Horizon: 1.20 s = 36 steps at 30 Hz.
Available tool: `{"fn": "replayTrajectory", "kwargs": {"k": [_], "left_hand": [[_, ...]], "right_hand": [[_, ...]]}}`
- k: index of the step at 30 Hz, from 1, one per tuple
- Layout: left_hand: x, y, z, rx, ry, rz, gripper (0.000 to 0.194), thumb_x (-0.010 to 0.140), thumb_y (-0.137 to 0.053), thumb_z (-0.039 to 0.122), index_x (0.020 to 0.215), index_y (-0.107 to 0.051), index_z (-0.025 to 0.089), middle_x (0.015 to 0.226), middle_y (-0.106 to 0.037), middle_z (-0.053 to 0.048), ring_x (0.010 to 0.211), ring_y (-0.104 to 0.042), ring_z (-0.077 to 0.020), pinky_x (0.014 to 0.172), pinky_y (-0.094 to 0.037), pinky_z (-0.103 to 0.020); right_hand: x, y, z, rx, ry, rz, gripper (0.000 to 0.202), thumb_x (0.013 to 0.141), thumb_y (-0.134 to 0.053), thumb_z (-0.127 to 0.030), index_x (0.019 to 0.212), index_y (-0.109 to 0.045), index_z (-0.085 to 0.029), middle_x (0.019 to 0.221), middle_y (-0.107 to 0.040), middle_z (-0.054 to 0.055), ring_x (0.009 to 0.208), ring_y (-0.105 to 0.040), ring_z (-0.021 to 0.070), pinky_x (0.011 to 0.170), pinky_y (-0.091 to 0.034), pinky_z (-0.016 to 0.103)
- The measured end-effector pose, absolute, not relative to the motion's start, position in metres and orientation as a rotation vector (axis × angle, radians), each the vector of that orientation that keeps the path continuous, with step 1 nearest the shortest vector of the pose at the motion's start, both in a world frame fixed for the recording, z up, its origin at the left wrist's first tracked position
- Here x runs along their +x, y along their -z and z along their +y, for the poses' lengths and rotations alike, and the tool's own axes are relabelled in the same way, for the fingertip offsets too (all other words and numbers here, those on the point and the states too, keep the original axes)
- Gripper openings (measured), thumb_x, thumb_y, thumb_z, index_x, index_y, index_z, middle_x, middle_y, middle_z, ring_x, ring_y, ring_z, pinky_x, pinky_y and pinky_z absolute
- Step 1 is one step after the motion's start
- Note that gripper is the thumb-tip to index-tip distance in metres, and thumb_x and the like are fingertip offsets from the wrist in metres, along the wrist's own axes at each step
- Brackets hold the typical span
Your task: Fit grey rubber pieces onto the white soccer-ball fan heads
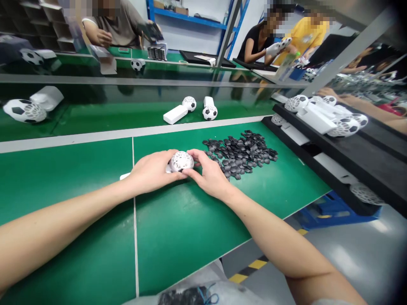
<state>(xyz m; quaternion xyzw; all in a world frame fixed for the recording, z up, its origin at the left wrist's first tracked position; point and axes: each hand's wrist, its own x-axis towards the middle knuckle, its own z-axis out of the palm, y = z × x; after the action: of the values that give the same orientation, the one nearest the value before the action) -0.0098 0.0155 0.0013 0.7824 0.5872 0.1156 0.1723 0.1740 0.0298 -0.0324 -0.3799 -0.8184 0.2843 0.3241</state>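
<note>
Grey clothing (235, 294) with a blue cord (208, 296) shows along the bottom edge of the head view. At the centre of the frame, the left hand (152, 171) and the right hand (208, 171) hold a white openwork ball (182, 161) between them; the fingers of both are part-way closed, curved against its sides. A white end piece (124, 176) sticks out past the left hand; whether it joins the ball is hidden. Right of centre, small black pieces (244, 152) lie heaped on the green surface (178, 237), just beside the right hand.

In the upper middle, two white devices (176, 114) with black-patched balls lie on a green strip (111, 114); a similar device (27, 110) lies at upper left. At right, stacked black trays (378, 156) carry more white devices (318, 118). Along the top are a person in brown (119, 25), another in black (254, 44) and one in yellow (307, 31).
</note>
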Motion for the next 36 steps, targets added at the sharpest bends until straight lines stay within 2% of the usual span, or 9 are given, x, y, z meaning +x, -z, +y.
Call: {"fn": "replayTrajectory", "kwargs": {"k": [6,9,13,17,20,26,29,33,36], "left_hand": [[-0.009,-0.002,0.014,2.225,-0.281,1.692,0.056,0.072,-0.050,0.064,0.118,-0.048,0.031,0.110,-0.062,0.002,0.096,-0.058,-0.0247,0.068,-0.044,-0.031],[-0.011,-0.001,0.015,2.225,-0.255,1.714,0.062,0.070,-0.054,0.059,0.123,-0.044,0.028,0.119,-0.057,-0.001,0.105,-0.054,-0.0266,0.076,-0.045,-0.034],[-0.015,0.001,0.018,2.299,-0.196,1.704,0.054,0.075,-0.051,0.045,0.126,-0.041,0.030,0.120,-0.054,-0.002,0.102,-0.055,-0.0264,0.081,-0.044,-0.038],[-0.018,0.001,0.020,2.386,-0.166,1.655,0.049,0.077,-0.046,0.037,0.125,-0.042,0.029,0.111,-0.057,-0.003,0.095,-0.056,-0.0250,0.081,-0.043,-0.038],[-0.019,0.001,0.021,2.409,-0.156,1.642,0.049,0.077,-0.045,0.034,0.126,-0.042,0.028,0.109,-0.057,-0.004,0.097,-0.055,-0.0251,0.081,-0.042,-0.038],[-0.017,-0.001,0.023,2.497,-0.031,1.574,0.056,0.076,-0.041,0.022,0.131,-0.039,0.029,0.110,-0.057,-0.006,0.101,-0.052,-0.0261,0.081,-0.040,-0.039],[-0.016,-0.001,0.025,2.493,-0.022,1.540,0.058,0.076,-0.040,0.020,0.133,-0.036,0.028,0.109,-0.057,-0.007,0.100,-0.052,-0.0261,0.082,-0.038,-0.039],[-0.017,0.000,0.025,2.482,-0.052,1.540,0.060,0.076,-0.040,0.019,0.135,-0.035,0.029,0.109,-0.057,-0.007,0.099,-0.051,-0.0259,0.084,-0.037,-0.041],[-0.017,-0.001,0.022,2.460,-0.065,1.535,0.064,0.073,-0.047,0.025,0.136,-0.034,0.026,0.116,-0.055,-0.008,0.104,-0.048,-0.0270,0.090,-0.034,-0.042]], "right_hand": [[0.179,0.028,0.037,-1.009,-0.784,-2.071,0.030,0.081,-0.058,-0.027,0.109,-0.049,-0.020,0.107,-0.060,0.007,0.097,-0.058,0.0179,0.080,-0.049,0.032],[0.197,0.024,0.051,-1.109,-0.622,-1.962,0.012,0.082,-0.055,-0.025,0.091,-0.059,-0.018,0.094,-0.061,0.004,0.081,-0.059,0.0136,0.072,-0.048,0.027],[0.219,0.022,0.061,-1.342,-0.476,-2.061,0.004,0.076,-0.063,-0.019,0.073,-0.066,-0.019,0.076,-0.060,0.001,0.064,-0.054,0.0110,0.067,-0.046,0.026],[0.218,0.020,0.054,-1.446,-0.435,-2.323,0.008,0.074,-0.067,-0.022,0.082,-0.070,-0.021,0.083,-0.064,0.003,0.079,-0.057,0.0163,0.070,-0.045,0.028],[0.209,0.018,0.046,-1.522,-0.250,-2.488,0.012,0.080,-0.060,-0.022,0.086,-0.070,-0.021,0.089,-0.066,0.006,0.089,-0.056,0.0216,0.072,-0.044,0.032],[0.201,0.022,0.041,-1.456,0.112,-2.616,0.024,0.086,-0.043,-0.010,0.091,-0.066,-0.010,0.086,-0.065,0.013,0.085,-0.055,0.0253,0.073,-0.044,0.037],[0.204,0.024,0.043,-1.366,-0.150,-2.434,0.020,0.085,-0.048,-0.010,0.094,-0.065,-0.012,0.089,-0.066,0.011,0.086,-0.057,0.0217,0.077,-0.046,0.034],[0.207,0.018,0.041,-1.100,-0.680,-2.077,0.008,0.080,-0.060,-0.018,0.087,-0.064,-0.017,0.082,-0.067,0.002,0.072,-0.060,0.0124,0.069,-0.048,0.025],[0.206,0.013,0.037,-0.849,-0.804,-2.109,0.007,0.081,-0.060,-0.019,0.083,-0.066,-0.020,0.081,-0.067,0.000,0.076,-0.059,0.0117,0.073,-0.048,0.025]]}}
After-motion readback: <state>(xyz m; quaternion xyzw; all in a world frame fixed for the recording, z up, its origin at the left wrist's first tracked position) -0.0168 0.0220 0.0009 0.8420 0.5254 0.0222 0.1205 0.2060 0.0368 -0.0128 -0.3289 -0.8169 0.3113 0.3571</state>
